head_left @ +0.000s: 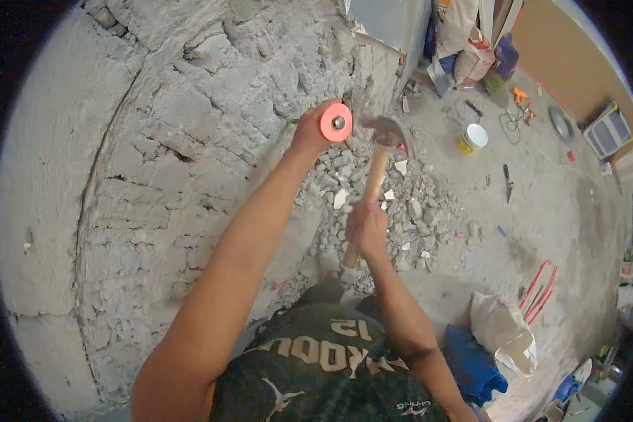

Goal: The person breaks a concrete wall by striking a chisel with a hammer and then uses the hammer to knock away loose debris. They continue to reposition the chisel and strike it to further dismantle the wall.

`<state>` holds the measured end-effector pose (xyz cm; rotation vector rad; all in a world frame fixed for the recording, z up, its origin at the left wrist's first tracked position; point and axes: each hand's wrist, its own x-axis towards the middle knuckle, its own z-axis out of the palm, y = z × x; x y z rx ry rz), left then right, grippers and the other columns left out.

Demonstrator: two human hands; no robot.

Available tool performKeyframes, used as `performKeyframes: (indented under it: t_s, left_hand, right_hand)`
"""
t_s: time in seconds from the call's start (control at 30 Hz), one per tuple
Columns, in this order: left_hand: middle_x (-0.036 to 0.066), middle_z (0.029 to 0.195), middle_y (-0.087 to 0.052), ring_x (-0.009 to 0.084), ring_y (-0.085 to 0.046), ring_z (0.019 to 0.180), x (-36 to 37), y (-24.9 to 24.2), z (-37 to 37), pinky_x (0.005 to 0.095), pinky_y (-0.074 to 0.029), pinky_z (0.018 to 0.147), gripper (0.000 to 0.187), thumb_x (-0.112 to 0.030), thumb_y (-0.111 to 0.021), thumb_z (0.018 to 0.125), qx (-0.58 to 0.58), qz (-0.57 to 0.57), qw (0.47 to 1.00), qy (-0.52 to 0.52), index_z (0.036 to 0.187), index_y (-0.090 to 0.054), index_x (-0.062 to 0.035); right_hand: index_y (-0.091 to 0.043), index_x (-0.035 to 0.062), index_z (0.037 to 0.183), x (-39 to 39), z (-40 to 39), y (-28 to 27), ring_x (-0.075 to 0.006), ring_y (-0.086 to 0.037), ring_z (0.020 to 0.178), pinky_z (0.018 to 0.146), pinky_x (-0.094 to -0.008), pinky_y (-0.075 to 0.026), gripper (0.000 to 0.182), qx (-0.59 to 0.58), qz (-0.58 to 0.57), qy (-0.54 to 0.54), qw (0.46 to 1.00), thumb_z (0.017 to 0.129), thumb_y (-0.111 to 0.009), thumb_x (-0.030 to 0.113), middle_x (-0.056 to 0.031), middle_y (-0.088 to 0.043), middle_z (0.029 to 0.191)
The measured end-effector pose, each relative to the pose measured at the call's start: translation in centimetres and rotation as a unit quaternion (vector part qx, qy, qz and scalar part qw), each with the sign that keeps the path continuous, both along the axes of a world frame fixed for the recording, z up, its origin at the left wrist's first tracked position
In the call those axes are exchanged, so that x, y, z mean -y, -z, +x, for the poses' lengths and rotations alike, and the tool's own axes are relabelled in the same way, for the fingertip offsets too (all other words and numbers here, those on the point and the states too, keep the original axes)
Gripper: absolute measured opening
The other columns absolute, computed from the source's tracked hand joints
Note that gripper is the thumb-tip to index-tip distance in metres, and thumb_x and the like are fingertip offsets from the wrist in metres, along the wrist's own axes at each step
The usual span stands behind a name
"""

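My left hand (311, 132) is wrapped round a chisel with a round orange-red guard (328, 126) and a metal striking end in its middle. The chisel's tip is hidden, close to the rough wall (211, 126). In my right hand (368, 226) is a hammer (378, 169), gripped low on its wooden handle. Its dark head is blurred and stands just right of the chisel, apart from it. Broken rubble (341, 172) lies heaped at the wall's foot, below both hands.
A white and yellow bucket (473, 138) stands on the concrete floor to the right, near a trowel (508, 184). Red-handled cutters (539, 292), a white sack (503, 327) and a blue bag (473, 362) lie lower right. Filled sacks (473, 62) lean at the back.
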<state>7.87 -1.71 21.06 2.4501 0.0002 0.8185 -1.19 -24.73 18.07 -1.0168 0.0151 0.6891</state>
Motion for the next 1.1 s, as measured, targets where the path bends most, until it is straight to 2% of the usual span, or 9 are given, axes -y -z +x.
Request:
performKeyframes:
  t_s: [0.07, 0.17, 0.23, 0.47, 0.57, 0.77, 0.87, 0.9, 1.1]
  left_hand:
    - [0.011, 0.105, -0.066, 0.0323, -0.063, 0.093, -0.7, -0.7, -0.1, 0.0388, -0.051, 0.081, 0.047, -0.015, -0.078, 0.067, -0.033, -0.075, 0.997, 0.001, 0.111, -0.061, -0.0116]
    - [0.013, 0.101, -0.067, 0.0339, -0.063, 0.090, -0.9, -0.7, 1.1, 0.0394, -0.052, 0.079, 0.046, -0.017, -0.078, 0.066, -0.071, -0.047, 0.996, -0.011, 0.108, -0.061, -0.0120]
    - [0.014, 0.099, -0.067, 0.0357, -0.063, 0.090, -1.0, -0.2, 1.7, 0.0413, -0.053, 0.076, 0.045, -0.016, -0.078, 0.066, -0.042, -0.026, 0.999, -0.014, 0.108, -0.061, -0.0121]
    - [0.014, 0.098, -0.066, 0.0375, -0.062, 0.090, -0.4, -0.4, 1.1, 0.0420, -0.053, 0.075, 0.041, -0.015, -0.074, 0.069, -0.019, -0.023, 0.999, 0.011, 0.108, -0.060, -0.0119]
    - [0.013, 0.100, -0.066, 0.0362, -0.062, 0.090, -0.1, -1.3, 0.9, 0.0407, -0.053, 0.075, 0.041, -0.016, -0.075, 0.069, -0.034, -0.024, 0.998, 0.036, 0.107, -0.061, -0.0120]
    - [0.008, 0.103, -0.069, 0.0178, -0.065, 0.095, -0.4, 0.5, 2.3, 0.0315, -0.051, 0.081, 0.046, -0.014, -0.079, 0.070, -0.058, -0.087, 0.994, 0.017, 0.112, -0.062, -0.0089]
    - [0.012, 0.104, -0.067, 0.0328, -0.063, 0.097, 0.1, -0.7, 1.3, 0.0388, -0.052, 0.081, 0.052, -0.008, -0.078, 0.065, -0.106, -0.068, 0.992, -0.013, 0.113, -0.060, -0.0113]
    - [0.012, 0.104, -0.067, 0.0328, -0.063, 0.097, 0.0, -0.4, 1.7, 0.0388, -0.052, 0.081, 0.052, -0.008, -0.078, 0.065, -0.108, -0.069, 0.992, -0.008, 0.113, -0.060, -0.0113]
    - [0.009, 0.105, -0.067, 0.0266, -0.065, 0.096, -0.8, 0.8, 1.7, 0.0348, -0.052, 0.081, 0.047, -0.014, -0.078, 0.070, -0.059, -0.018, 0.998, -0.008, 0.113, -0.061, -0.0115]
  right_hand:
    - [-0.051, 0.0086, 0.077, 2.0, 0.4, -0.2, -0.0147, -0.044, 0.041, 0.037, -0.0281, -0.035, 0.036, 0.183, -0.195, 0.035, 0.963, 0.096, -0.045, 0.038, -0.0008, -0.047, 0.056]
    - [-0.054, 0.0091, 0.084, 8.3, 1.5, -0.2, -0.0230, -0.053, 0.050, 0.042, -0.0354, -0.044, 0.044, -0.168, 0.110, 0.170, 0.965, 0.091, -0.045, 0.052, -0.0060, -0.053, 0.064]
    - [-0.055, 0.0085, 0.101, 12.0, 2.3, -5.3, -0.0253, -0.057, 0.060, 0.047, -0.0395, -0.049, 0.053, 0.171, 0.153, 0.293, 0.928, 0.086, -0.049, 0.058, -0.0081, -0.056, 0.077]
    - [-0.054, 0.0123, 0.094, 13.7, 3.4, -15.6, -0.0169, -0.046, 0.063, 0.061, -0.0328, -0.039, 0.055, 0.372, 0.335, 0.265, 0.824, 0.083, -0.049, 0.066, -0.0015, -0.051, 0.075]
    - [-0.051, 0.0092, 0.085, 3.4, 0.9, -2.4, -0.0148, -0.048, 0.062, 0.054, -0.0303, -0.041, 0.049, 0.179, 0.078, 0.070, 0.978, 0.092, -0.043, 0.057, -0.0020, -0.050, 0.069]
    - [-0.053, 0.0077, 0.080, 6.1, -0.2, 0.3, -0.0125, -0.044, 0.044, 0.040, -0.0289, -0.038, 0.049, 0.327, -0.374, 0.029, 0.867, 0.094, -0.043, 0.053, -0.0002, -0.047, 0.056]
    - [-0.054, 0.0075, 0.096, 12.7, 2.7, -3.1, -0.0198, -0.052, 0.051, 0.043, -0.0330, -0.043, 0.056, -0.106, 0.145, 0.194, 0.964, 0.090, -0.043, 0.062, -0.0057, -0.054, 0.068]
    - [-0.053, 0.0083, 0.100, 14.0, 3.6, -7.7, -0.0214, -0.053, 0.055, 0.046, -0.0347, -0.046, 0.060, 0.162, 0.108, 0.186, 0.963, 0.087, -0.043, 0.066, -0.0060, -0.054, 0.071]
    - [-0.055, 0.0100, 0.100, 15.5, 5.9, -17.9, -0.0175, -0.050, 0.067, 0.069, -0.0363, -0.042, 0.066, 0.382, 0.346, 0.209, 0.831, 0.081, -0.046, 0.072, -0.0027, -0.054, 0.080]
